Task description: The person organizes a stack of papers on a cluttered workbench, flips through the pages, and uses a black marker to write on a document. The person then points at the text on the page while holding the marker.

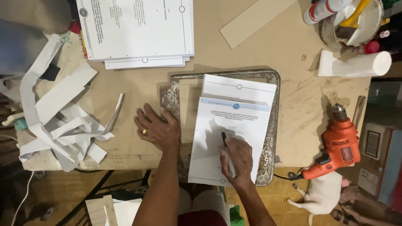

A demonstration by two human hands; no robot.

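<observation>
Overhead, cluttered workbench (268, 50) bears paper scraps (63, 121), orange drill (337, 148), tiled floor (276, 205) below.

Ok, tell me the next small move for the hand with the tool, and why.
Probably draw the dark-tipped tool toward the body along the printed sheets. The right hand holds it point-down on the top page, while the left hand lies flat on the metal plate beside the stack, seemingly steadying it.
</observation>
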